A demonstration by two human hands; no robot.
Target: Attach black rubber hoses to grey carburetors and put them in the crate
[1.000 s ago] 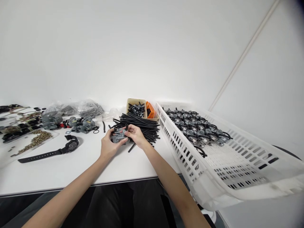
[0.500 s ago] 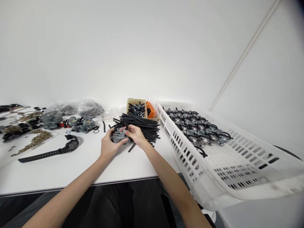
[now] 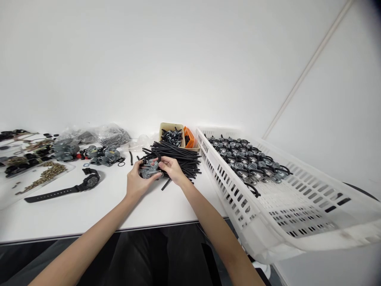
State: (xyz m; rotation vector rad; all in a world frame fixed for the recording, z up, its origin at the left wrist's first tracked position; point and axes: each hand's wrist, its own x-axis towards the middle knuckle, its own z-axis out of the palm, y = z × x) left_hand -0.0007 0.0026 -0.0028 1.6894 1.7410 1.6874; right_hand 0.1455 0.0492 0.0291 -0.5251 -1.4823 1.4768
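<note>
A grey metal carburetor (image 3: 148, 170) is held just above the white table by my left hand (image 3: 137, 180), whose thumb and fingers close around its left side and underside. My right hand (image 3: 172, 170) pinches at the upper right of the carburetor, on a short black hose (image 3: 158, 157) that sticks up there. The hose's lower end is hidden by the fingers. Directly behind both hands lies a loose pile of straight black hoses (image 3: 178, 157).
A white slotted crate (image 3: 214, 174) with rows of carburetors (image 3: 247, 159) stands at the right. Behind the pile are a cream bin (image 3: 163, 126) of small parts and an orange basket (image 3: 189, 137). Leftward lie a black wristwatch (image 3: 89, 182), more carburetors (image 3: 104, 156) and brass fittings (image 3: 49, 174).
The hands keep nearly the same grip on the carburetor, with only slight finger movement at the right hand. The whole view has shifted very slightly.
</note>
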